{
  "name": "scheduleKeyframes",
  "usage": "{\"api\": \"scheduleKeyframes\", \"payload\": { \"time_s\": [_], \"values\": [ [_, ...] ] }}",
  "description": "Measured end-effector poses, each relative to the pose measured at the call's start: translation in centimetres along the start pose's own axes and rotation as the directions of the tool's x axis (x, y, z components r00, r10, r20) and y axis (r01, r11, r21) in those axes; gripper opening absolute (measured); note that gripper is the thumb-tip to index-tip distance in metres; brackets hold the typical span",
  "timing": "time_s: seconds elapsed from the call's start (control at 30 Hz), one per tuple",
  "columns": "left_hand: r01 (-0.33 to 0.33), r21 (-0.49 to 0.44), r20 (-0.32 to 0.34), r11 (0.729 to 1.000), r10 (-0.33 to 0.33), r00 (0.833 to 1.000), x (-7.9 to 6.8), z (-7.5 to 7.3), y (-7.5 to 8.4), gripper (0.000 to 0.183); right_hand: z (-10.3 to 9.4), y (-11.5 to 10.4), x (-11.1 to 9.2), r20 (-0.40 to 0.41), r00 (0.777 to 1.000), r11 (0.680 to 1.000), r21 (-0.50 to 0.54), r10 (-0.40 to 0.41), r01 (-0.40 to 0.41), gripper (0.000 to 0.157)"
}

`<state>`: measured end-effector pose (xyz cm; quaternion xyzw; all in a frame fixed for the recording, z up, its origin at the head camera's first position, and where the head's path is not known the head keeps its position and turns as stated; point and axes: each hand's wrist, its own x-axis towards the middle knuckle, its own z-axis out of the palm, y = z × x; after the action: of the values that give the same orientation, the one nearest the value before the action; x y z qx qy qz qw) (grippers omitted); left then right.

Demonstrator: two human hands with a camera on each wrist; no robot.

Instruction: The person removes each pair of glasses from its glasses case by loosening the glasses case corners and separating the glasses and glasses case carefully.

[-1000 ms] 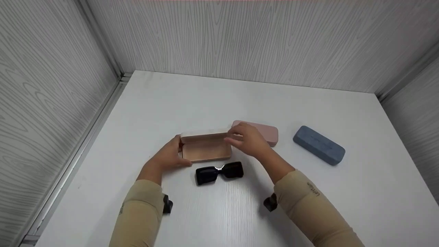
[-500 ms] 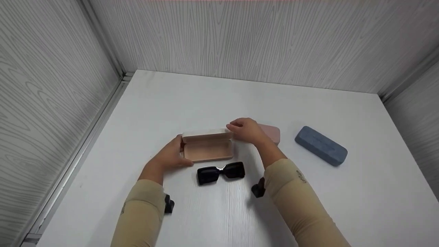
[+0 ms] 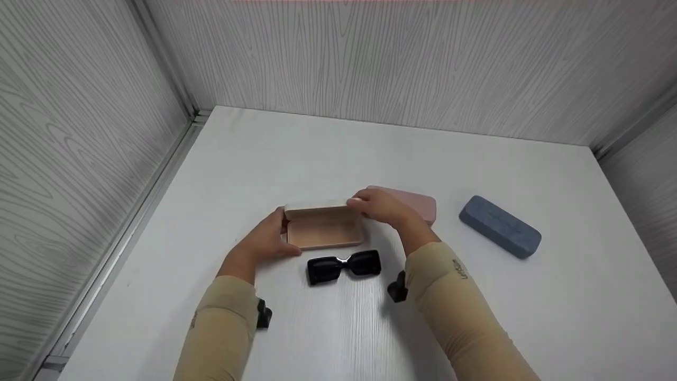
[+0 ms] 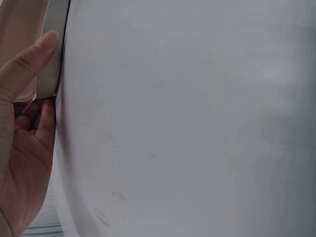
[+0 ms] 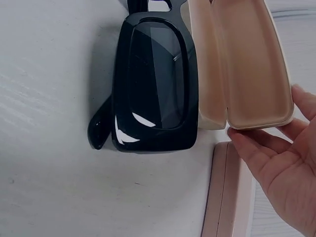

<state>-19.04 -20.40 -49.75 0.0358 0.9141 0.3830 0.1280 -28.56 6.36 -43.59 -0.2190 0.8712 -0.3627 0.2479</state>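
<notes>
A cream glasses case [image 3: 325, 234] with a peach lining lies opened on the white table, its lid tilted up at the back. My left hand [image 3: 267, 236] grips its left end, thumb [image 4: 34, 59] along the front wall and fingers tucked at the end. At the lid's right corner, my right hand [image 3: 383, 206] holds the lid [image 5: 254, 64] between thumb and fingers. Black sunglasses [image 3: 344, 266] lie in front of the case, and their near lens fills much of the right wrist view. Nothing lies in the visible part of the case.
Just behind my right hand is a closed pink glasses case [image 3: 418, 203], partly covered by the hand. Farther right a blue glasses case [image 3: 500, 226] lies at a slant. Wood-grain panels [image 3: 338, 58] border the table [image 3: 317, 153] at the back and sides.
My right hand rose slightly behind the lid's right corner, then came down onto it and now holds it. The left hand stays on the case; the sunglasses lie as before.
</notes>
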Motion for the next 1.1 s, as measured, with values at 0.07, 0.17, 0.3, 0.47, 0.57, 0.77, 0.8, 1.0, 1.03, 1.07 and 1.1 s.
{"api": "scheduleKeyframes", "payload": {
  "time_s": [0.07, 0.17, 0.3, 0.47, 0.57, 0.77, 0.8, 1.0, 1.03, 1.07, 1.1],
  "values": [
    [0.005, 0.000, -0.004, 1.000, -0.005, 1.000, 0.0, 0.0, 0.1, 0.108, 0.1, 0.0, 0.0, 0.033, 0.999, 0.999, 0.051, 0.014, -0.016, 0.035],
    [0.003, -0.007, -0.006, 1.000, -0.003, 1.000, -0.1, 0.0, 0.3, 0.107, 0.2, 0.1, 0.0, 0.065, 0.997, 0.988, 0.143, 0.049, -0.058, 0.036],
    [0.002, -0.017, -0.010, 1.000, -0.003, 1.000, 0.0, 0.0, 0.5, 0.106, 0.2, 0.1, -0.1, 0.094, 0.992, 0.957, 0.273, 0.078, -0.101, 0.038],
    [0.011, -0.016, -0.009, 1.000, -0.011, 1.000, 0.1, 0.1, 0.5, 0.105, 0.2, 0.3, -0.3, 0.126, 0.990, 0.942, 0.321, 0.056, -0.094, 0.026],
    [0.008, -0.021, -0.009, 1.000, -0.008, 1.000, 0.1, 0.1, 0.4, 0.103, 0.3, 0.6, -0.3, 0.122, 0.992, 0.959, 0.282, -0.003, -0.032, 0.025],
    [-0.030, -0.008, -0.030, 1.000, 0.030, 0.999, 0.0, 0.2, 0.6, 0.091, 0.3, 1.0, -0.6, 0.075, 0.995, 0.991, 0.121, -0.060, 0.051, 0.032],
    [-0.039, -0.004, -0.034, 0.999, 0.039, 0.999, 0.0, 0.2, 0.6, 0.090, 0.3, 1.2, -0.6, 0.071, 0.996, 0.994, 0.098, -0.060, 0.053, 0.036],
    [-0.061, 0.026, -0.036, 0.998, 0.062, 0.997, 0.1, 0.1, 0.6, 0.093, 0.7, 1.8, -0.6, 0.041, 0.998, 0.998, 0.055, -0.045, 0.043, 0.043],
    [-0.061, 0.027, -0.036, 0.998, 0.062, 0.997, 0.1, 0.1, 0.6, 0.093, 0.7, 1.9, -0.6, 0.037, 0.998, 0.998, 0.058, -0.042, 0.040, 0.044],
    [-0.060, 0.023, -0.034, 0.998, 0.061, 0.998, 0.1, 0.2, 0.6, 0.094, 0.8, 1.9, -0.6, 0.036, 0.999, 0.998, 0.059, -0.038, 0.036, 0.045],
    [-0.063, 0.019, -0.033, 0.998, 0.064, 0.997, 0.1, 0.2, 0.6, 0.094, 0.9, 1.9, -0.7, 0.035, 0.999, 0.998, 0.055, -0.038, 0.036, 0.047]
  ]
}}
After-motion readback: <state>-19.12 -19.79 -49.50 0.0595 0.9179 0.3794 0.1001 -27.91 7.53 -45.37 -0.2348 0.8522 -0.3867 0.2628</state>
